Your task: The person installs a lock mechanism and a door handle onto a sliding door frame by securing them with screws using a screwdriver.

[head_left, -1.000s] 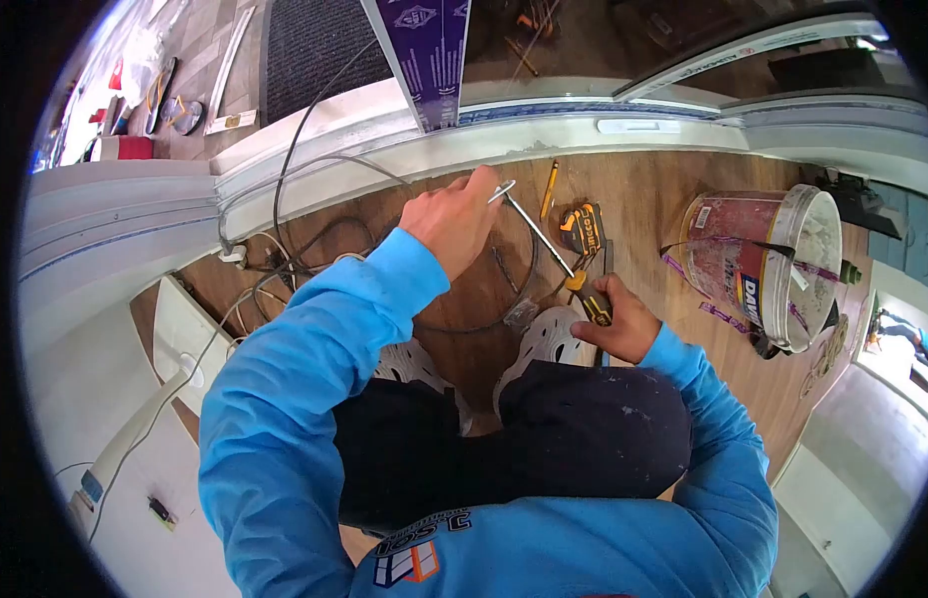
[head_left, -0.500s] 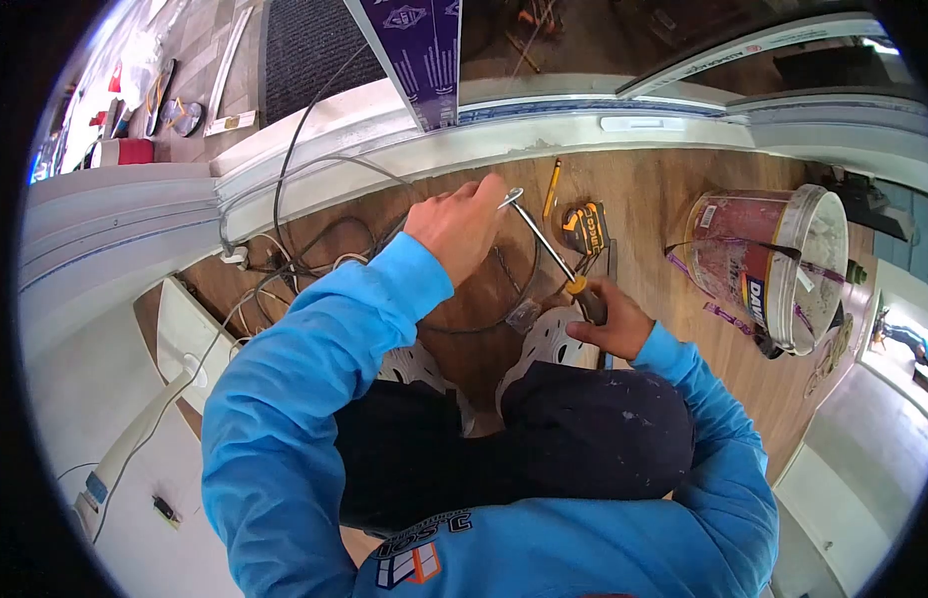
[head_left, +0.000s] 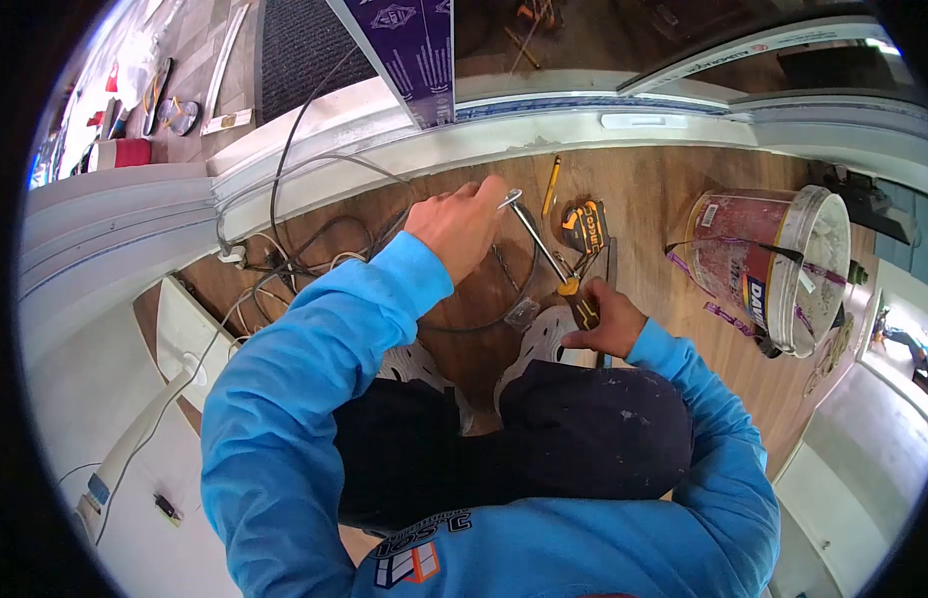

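In the head view, my right hand [head_left: 612, 321] grips the yellow and black handle of a screwdriver [head_left: 540, 237]. Its long metal shaft slants up and left toward my left hand [head_left: 459, 224], whose fingers are closed at the far end of the shaft. A small silvery metal piece [head_left: 511, 197] shows at those fingertips, touching or very near the screwdriver tip; its kind is too small to tell. Beyond the shaft, a yellow and black tape measure [head_left: 585, 227] and a yellow pencil [head_left: 551, 185] lie on the wooden floor.
Black and grey cables [head_left: 329, 239] tangle on the floor at left. A dirty paint bucket [head_left: 745, 249] lies on its side at right. A white door track [head_left: 544, 130] runs across the front, with a purple-wrapped panel [head_left: 414, 60] standing there. Both shoes [head_left: 537, 344] are below my hands.
The right hand and screwdriver handle have shifted slightly, the handle now pointing more toward me with the thumb lower. My left hand stays nearly in place.
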`<state>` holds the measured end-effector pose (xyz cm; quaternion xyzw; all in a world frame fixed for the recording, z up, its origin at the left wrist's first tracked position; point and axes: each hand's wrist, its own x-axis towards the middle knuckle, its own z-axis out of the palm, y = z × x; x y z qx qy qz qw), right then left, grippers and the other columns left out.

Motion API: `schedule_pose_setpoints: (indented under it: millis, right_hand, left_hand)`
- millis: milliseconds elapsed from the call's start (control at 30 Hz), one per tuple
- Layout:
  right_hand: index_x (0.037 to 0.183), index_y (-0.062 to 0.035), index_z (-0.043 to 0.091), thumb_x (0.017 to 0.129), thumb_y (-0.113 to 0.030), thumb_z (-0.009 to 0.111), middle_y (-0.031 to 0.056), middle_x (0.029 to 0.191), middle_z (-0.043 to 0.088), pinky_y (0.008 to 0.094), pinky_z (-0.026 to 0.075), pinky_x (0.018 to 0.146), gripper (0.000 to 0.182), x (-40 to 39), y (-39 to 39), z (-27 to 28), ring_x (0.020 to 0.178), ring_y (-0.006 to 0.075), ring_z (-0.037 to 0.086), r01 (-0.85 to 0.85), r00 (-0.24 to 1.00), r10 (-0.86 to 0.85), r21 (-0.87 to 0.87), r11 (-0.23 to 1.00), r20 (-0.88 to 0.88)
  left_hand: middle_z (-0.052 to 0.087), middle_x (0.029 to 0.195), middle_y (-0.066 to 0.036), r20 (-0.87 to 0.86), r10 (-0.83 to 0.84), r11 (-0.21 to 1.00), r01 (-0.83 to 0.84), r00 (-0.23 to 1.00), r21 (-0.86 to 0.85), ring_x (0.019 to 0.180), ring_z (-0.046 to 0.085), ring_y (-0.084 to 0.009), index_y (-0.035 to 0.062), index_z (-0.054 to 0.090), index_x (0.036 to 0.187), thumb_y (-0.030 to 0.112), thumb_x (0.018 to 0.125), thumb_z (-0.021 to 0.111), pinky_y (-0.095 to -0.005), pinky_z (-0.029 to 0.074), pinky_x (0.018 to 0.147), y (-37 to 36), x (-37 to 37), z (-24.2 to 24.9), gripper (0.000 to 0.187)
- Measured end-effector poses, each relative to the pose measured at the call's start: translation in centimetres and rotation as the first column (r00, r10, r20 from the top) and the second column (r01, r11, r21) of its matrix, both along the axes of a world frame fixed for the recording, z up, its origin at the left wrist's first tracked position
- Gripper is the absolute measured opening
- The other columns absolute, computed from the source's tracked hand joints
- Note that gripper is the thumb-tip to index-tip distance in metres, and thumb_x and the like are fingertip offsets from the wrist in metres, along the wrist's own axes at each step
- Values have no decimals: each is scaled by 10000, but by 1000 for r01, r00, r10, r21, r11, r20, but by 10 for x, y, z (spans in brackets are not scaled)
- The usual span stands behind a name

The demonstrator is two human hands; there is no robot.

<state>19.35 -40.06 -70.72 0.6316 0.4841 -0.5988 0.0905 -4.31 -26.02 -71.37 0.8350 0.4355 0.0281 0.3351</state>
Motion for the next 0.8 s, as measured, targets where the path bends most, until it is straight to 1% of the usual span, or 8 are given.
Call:
schedule_pose_setpoints:
  millis: [100, 167, 300, 400, 467, 567, 700, 800]
  right_hand:
    - [1178, 8, 480, 788, -253, 744, 145, 984, 577, 333, 478, 773, 539, 9, -13, -27, 884, 201, 565, 175, 950, -134, 122, 977, -283]
    - [1157, 6, 493, 791, -264, 744, 124, 934, 567, 323, 478, 719, 519, 20, -20, -45, 835, 182, 548, 234, 902, -247, -80, 969, -355]
    - [1153, 10, 493, 787, -295, 751, 129, 941, 568, 315, 479, 690, 542, 9, -7, -27, 827, 170, 546, 79, 997, -75, 164, 983, -35]
    - [1160, 19, 487, 784, -335, 754, 133, 944, 571, 321, 482, 711, 582, 19, -13, -42, 843, 169, 548, 375, 786, -493, -347, 860, -372]
    - [1180, 20, 479, 784, -347, 752, 132, 950, 580, 345, 490, 725, 605, 14, -8, -30, 861, 183, 560, 104, 981, -94, 49, 993, -170]
    - [1198, 10, 467, 787, -323, 750, 155, 998, 585, 352, 489, 770, 599, 7, -17, -37, 915, 203, 573, 138, 980, -101, 215, 967, -173]
    - [1206, -4, 457, 789, -299, 746, 181, 1065, 574, 342, 477, 816, 587, 14, -17, -44, 970, 223, 575, 272, 824, -277, -83, 959, -494]
    - [1180, -9, 469, 784, -281, 749, 183, 1055, 577, 333, 466, 842, 556, 7, -4, -26, 965, 228, 577, 5, 996, -1, 42, 999, -91]
  left_hand:
    - [622, 918, -192, -9, 8, 1000, -8, 1000, 12, 793, 608, -424, 67, 439, 990, 231, 933, 505, -514, 486, 644, 2, 1, -2, 186]
    - [623, 919, -193, -10, -2, 1000, 2, 1000, 26, 791, 608, -423, 67, 437, 984, 227, 930, 509, -515, 486, 641, 0, 0, -3, 183]
    - [621, 918, -196, -8, -14, 1000, 14, 1000, 12, 790, 607, -425, 68, 434, 982, 225, 928, 511, -519, 485, 642, 1, -1, -5, 183]
    - [619, 914, -198, -19, -12, 1000, 12, 1000, 1, 788, 606, -428, 69, 431, 983, 226, 928, 508, -521, 484, 643, 2, -1, -4, 183]
    - [618, 912, -199, -26, -13, 1000, 13, 1000, -3, 787, 605, -429, 70, 430, 981, 226, 929, 506, -522, 483, 644, 3, 0, -5, 181]
    - [617, 910, -202, -32, -18, 1000, 18, 999, -9, 786, 604, -431, 70, 432, 982, 232, 929, 506, -519, 483, 649, 2, -1, -9, 186]
    - [616, 912, -200, -44, -25, 1000, 25, 999, -13, 785, 605, -426, 76, 434, 985, 230, 929, 505, -516, 484, 656, 1, -2, -10, 178]
    - [616, 909, -197, -35, -23, 1000, 23, 999, 3, 783, 607, -422, 81, 435, 988, 226, 930, 502, -515, 484, 648, 1, -1, -12, 169]
